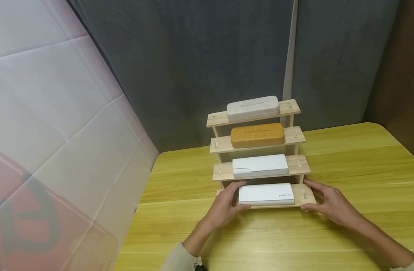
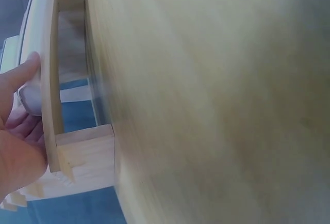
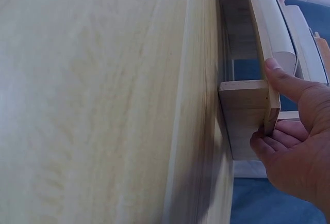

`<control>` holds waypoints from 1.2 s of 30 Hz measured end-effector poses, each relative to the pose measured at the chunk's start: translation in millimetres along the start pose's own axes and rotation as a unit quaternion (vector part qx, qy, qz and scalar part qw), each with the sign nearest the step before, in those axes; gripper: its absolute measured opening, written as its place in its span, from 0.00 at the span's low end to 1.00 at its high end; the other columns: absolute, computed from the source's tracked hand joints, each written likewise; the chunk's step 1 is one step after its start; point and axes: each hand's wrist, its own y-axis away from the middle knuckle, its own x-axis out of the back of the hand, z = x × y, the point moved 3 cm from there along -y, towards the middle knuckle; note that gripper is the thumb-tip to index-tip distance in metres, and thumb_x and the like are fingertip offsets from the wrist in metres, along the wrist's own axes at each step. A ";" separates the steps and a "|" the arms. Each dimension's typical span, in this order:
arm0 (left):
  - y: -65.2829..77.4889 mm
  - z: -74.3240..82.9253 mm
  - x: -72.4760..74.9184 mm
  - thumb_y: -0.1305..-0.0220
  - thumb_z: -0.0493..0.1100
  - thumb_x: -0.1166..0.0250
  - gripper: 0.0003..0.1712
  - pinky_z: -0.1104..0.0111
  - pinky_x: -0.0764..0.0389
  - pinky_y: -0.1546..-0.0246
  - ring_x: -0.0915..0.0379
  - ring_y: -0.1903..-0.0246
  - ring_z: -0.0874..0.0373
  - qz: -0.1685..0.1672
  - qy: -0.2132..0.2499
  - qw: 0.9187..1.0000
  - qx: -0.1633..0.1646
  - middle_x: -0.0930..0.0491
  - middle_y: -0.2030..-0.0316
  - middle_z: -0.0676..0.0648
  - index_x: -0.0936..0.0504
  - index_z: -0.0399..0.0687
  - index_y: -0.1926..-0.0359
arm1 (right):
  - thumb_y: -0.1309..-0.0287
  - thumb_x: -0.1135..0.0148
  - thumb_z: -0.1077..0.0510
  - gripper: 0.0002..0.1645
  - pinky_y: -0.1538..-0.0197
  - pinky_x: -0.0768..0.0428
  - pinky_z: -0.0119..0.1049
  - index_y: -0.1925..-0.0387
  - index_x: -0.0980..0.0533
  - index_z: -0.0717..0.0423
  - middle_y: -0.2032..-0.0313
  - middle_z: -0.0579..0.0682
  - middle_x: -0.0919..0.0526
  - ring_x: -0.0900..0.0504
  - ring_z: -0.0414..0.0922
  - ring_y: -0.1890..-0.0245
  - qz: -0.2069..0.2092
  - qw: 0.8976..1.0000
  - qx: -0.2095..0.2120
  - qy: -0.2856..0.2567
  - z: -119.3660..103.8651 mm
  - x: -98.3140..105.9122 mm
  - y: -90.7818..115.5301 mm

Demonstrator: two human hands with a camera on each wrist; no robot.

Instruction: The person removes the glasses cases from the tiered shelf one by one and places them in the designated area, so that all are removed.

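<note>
A wooden stepped rack (image 1: 260,140) carries one glasses case per tier. On its lowest tier lies a white glasses case (image 1: 266,194) with dark lettering. My left hand (image 1: 223,205) holds that case at its left end, thumb on the front and fingers behind. In the left wrist view the thumb (image 2: 28,66) presses the case's rounded front. My right hand (image 1: 335,205) grips the right end of the lowest shelf, its thumb (image 3: 274,69) on the front edge and its fingertips at the shelf's end.
Another white case (image 1: 260,166) lies on the second tier, an orange case (image 1: 257,135) on the third and a pale grey case (image 1: 253,108) on top. The rack stands on a yellow wood-grain table (image 1: 179,184). Dark grey curtain (image 1: 193,67) hangs behind, and a printed white sheet (image 1: 67,113) at left.
</note>
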 end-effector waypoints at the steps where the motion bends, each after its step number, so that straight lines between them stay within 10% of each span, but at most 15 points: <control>1: 0.0 -0.1 0.0 0.34 0.48 0.23 0.43 0.56 0.33 0.25 0.33 0.27 0.51 -0.002 -0.002 1.000 0.002 0.26 0.29 0.46 0.31 0.47 0.23 | 0.50 0.14 0.53 0.54 0.41 0.22 0.66 0.30 0.31 0.77 0.34 0.76 0.26 0.24 0.74 0.37 -0.001 1.000 0.000 -0.001 0.2 -0.1 -0.1; 36: 19.9 13.3 28.5 0.40 0.46 0.18 0.39 0.57 0.20 0.35 0.22 0.36 0.50 0.063 0.074 0.993 -0.072 0.20 0.34 0.49 0.22 0.44 0.30 | 0.49 0.15 0.53 0.54 0.42 0.22 0.68 0.30 0.31 0.76 0.34 0.76 0.26 0.24 0.75 0.37 -0.001 1.000 0.006 0.007 1.3 -1.7 1.0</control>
